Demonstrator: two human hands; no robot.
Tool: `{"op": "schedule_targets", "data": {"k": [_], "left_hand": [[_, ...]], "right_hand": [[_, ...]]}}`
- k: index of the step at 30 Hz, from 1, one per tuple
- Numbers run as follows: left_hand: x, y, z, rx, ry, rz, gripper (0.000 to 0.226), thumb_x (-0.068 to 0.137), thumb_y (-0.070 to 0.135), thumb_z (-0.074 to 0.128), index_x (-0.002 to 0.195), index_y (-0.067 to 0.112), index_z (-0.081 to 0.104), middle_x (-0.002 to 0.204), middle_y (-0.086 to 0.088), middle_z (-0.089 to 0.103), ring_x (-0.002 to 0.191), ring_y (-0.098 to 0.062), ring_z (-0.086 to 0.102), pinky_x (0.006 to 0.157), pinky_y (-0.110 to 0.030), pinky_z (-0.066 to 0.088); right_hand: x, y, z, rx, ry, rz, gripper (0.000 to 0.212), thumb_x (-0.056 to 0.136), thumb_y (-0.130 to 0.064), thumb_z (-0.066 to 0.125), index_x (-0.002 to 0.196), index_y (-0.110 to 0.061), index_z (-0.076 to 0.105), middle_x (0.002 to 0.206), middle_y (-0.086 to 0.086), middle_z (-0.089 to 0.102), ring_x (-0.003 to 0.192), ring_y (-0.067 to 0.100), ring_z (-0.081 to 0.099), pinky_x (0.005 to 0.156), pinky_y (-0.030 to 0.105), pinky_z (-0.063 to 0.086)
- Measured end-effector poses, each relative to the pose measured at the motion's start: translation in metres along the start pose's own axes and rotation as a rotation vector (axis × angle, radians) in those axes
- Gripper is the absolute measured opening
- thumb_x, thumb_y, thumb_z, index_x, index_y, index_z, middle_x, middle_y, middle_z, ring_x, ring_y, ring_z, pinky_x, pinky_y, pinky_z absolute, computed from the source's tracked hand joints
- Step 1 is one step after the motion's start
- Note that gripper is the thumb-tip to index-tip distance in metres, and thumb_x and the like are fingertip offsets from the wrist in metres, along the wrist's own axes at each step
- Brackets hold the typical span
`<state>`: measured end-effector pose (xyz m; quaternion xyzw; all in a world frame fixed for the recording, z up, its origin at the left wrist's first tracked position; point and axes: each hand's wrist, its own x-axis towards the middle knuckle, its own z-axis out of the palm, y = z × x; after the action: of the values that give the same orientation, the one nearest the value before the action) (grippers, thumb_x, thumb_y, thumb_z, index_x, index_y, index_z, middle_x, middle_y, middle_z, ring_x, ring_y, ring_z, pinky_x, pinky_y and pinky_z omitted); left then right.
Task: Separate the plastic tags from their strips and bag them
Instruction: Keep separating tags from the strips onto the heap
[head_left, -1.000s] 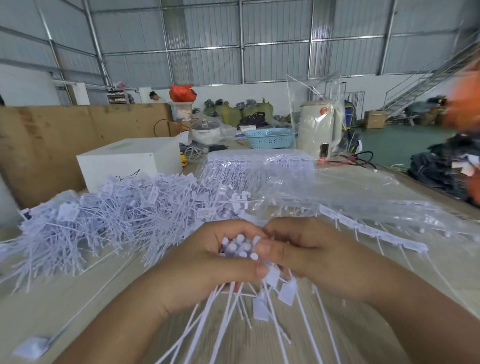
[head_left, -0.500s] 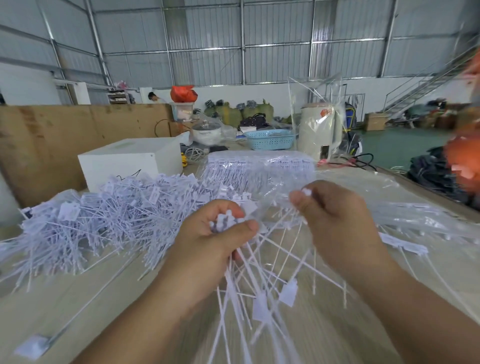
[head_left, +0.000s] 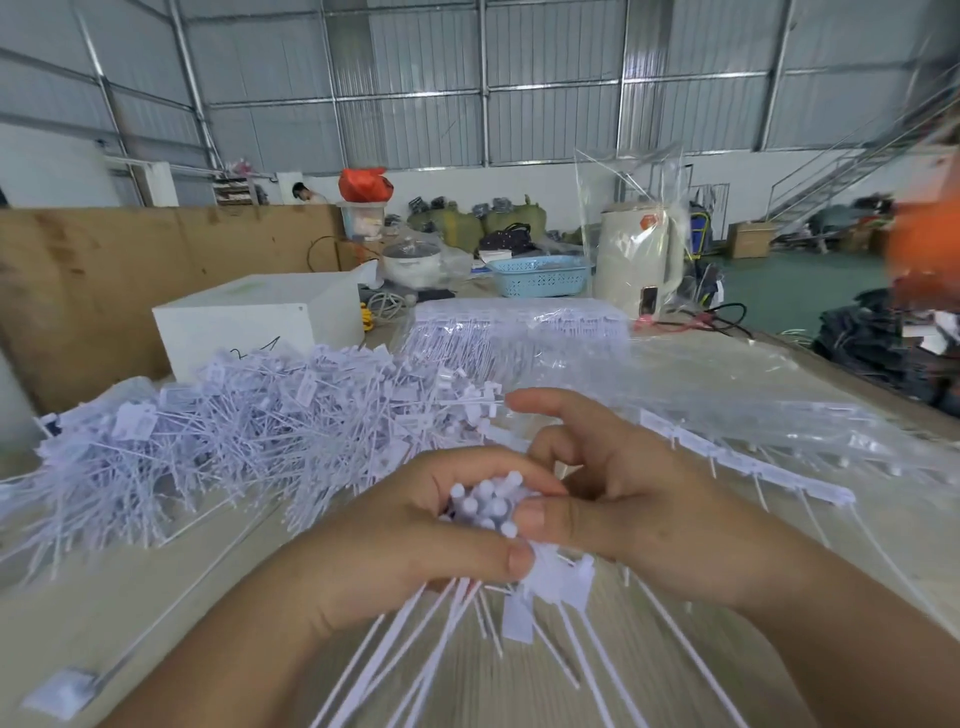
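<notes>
Left hand (head_left: 415, 525) grips tag bundle (head_left: 485, 506) near desk's (head_left: 104, 613) front edge; right hand (head_left: 613, 493) thumb pressing bundle heads, fingers half-curled, loose

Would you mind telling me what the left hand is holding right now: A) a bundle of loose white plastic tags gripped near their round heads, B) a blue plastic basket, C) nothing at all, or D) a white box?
A: the left hand is curled round a bundle of white tags, their round heads poking up between its fingers and thumb and their thin tails fanning down toward the camera.
</notes>
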<state>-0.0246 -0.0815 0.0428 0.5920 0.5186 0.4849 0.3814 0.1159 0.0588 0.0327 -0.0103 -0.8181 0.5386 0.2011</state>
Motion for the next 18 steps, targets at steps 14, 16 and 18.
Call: {"op": "schedule_targets", "data": {"k": [14, 16, 18], "left_hand": [[0.001, -0.008, -0.006, 0.096, 0.174, 0.007, 0.021, 0.061, 0.035, 0.077, 0.080, 0.031, 0.069, 0.066, 0.015, 0.056, 0.058, -0.002, 0.049, 0.054, -0.016, 0.039], [0.004, -0.009, -0.002, 0.122, 0.253, 0.010, 0.025, 0.060, 0.036, 0.079, 0.082, 0.031, 0.069, 0.071, 0.013, 0.059, 0.064, -0.007, 0.052, 0.060, -0.020, 0.042], [0.008, -0.011, 0.003, 0.089, 0.328, 0.040, 0.021, 0.063, 0.027, 0.080, 0.080, 0.027, 0.068, 0.070, 0.010, 0.060, 0.065, -0.008, 0.053, 0.061, -0.018, 0.044]], "right_hand": [[0.001, -0.007, -0.016, -0.224, 0.067, 0.103, 0.029, 0.082, -0.048, 0.068, 0.069, -0.023, 0.065, 0.054, -0.004, 0.041, 0.053, 0.015, 0.039, 0.056, 0.032, 0.034], [0.003, -0.008, -0.014, -0.168, 0.181, 0.099, 0.030, 0.083, -0.043, 0.066, 0.066, -0.019, 0.062, 0.057, 0.000, 0.038, 0.054, 0.018, 0.038, 0.056, 0.034, 0.034], [0.005, -0.010, -0.010, -0.168, 0.292, 0.078, 0.030, 0.087, -0.032, 0.065, 0.063, -0.016, 0.059, 0.055, -0.001, 0.036, 0.053, 0.017, 0.037, 0.053, 0.030, 0.033]]}}
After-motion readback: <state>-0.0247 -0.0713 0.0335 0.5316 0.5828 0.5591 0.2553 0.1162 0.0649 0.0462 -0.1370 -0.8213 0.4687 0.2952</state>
